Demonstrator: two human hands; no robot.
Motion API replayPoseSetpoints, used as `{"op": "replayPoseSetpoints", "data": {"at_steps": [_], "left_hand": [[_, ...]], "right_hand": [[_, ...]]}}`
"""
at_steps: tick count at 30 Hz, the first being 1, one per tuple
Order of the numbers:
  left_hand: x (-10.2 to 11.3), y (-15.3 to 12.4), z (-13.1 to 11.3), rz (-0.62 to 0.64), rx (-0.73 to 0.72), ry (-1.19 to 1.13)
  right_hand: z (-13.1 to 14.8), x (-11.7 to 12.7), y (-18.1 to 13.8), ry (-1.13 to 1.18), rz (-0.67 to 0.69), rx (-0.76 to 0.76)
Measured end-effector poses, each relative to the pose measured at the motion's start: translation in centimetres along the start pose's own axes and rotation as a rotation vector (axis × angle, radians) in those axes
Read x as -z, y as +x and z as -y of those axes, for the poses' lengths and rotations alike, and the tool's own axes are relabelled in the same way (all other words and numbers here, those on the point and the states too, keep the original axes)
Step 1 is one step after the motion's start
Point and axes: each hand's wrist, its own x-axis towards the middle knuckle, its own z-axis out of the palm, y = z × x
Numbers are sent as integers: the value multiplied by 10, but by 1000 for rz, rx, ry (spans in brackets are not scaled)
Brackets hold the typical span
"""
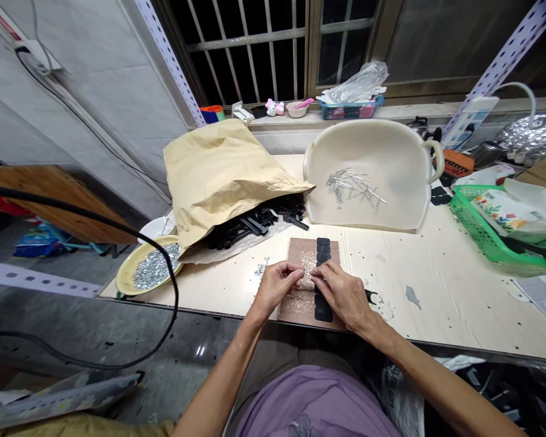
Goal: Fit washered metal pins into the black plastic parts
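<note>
My left hand (279, 285) and my right hand (343, 291) meet fingertip to fingertip over a worn brown board (295, 309). Both are closed in a pinch. A small, thin silvery piece (307, 274) shows between the fingertips; its exact shape is too small to tell. Along the board's right side runs a column of black rectangular pads (323, 309), partly covered by my right hand. A few tiny metal bits (261, 267) lie on the table left of the board.
A brown paper sack (227, 164) spills black plastic parts (255, 224). Left of it, a yellow bowl (122, 282) holds small metal pieces. Behind the board, a white tub (400, 152) contains thin metal pins (355, 182). A green basket (473, 233) stands right; a black cable (175, 285) loops at left.
</note>
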Motion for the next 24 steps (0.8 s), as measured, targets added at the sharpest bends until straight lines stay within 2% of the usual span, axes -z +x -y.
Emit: {"op": "replayPoseSetpoints", "data": {"at_steps": [4,8,13,20,24], "left_hand": [[0,-1,-2,-14,13,9],[0,-2,-3,-10,14,10],[1,-1,-2,-17,28,10],[5,2,7,12,57,-59],[4,2,9,5,72,-52]], "right_hand": [[-1,-2,1,-45,10,13],[-3,-5,2,55,4,28],[-4,-9,5,73,16,31],[-8,-11,9,191,39,72],[-8,-15,8,228,16,32]]}}
